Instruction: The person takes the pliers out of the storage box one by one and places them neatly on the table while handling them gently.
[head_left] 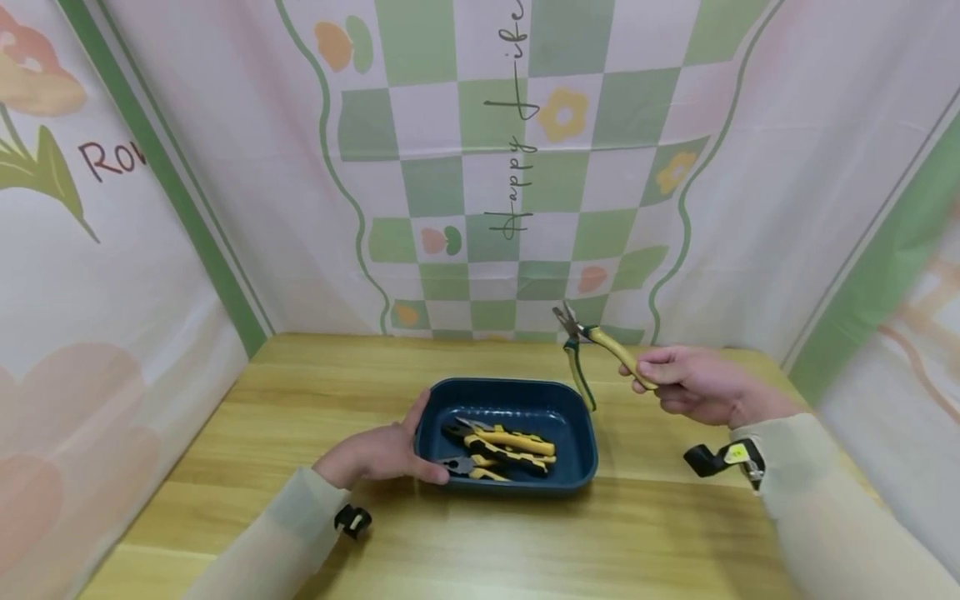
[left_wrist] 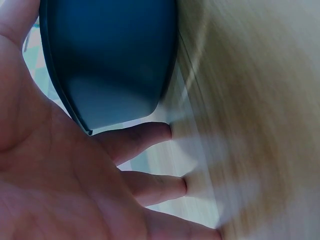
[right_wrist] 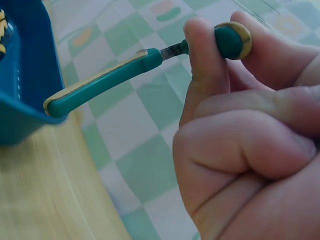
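A dark blue plastic box [head_left: 517, 487] sits on the wooden table. My left hand [head_left: 382, 450] rests against its left end, thumb at the near corner and index finger along the side. In the left wrist view the other fingers [left_wrist: 157, 189] stretch out straight below the box, tips on the table. My right hand [head_left: 693, 383] pinches one handle of yellow-and-green pliers [head_left: 611, 348], raised beyond the box's right end. Their handles are spread, and the second handle [right_wrist: 105, 82] hangs free near the box's rim. Several pliers [head_left: 517, 442] with yellow-and-black handles lie inside the box.
The wooden tabletop [head_left: 315, 375] extends around the box. A checked green-and-white cloth [head_left: 491, 183] hangs behind the table's back edge, with more printed cloth at both sides. Black straps with a small mount [head_left: 352, 521] are on both wrists.
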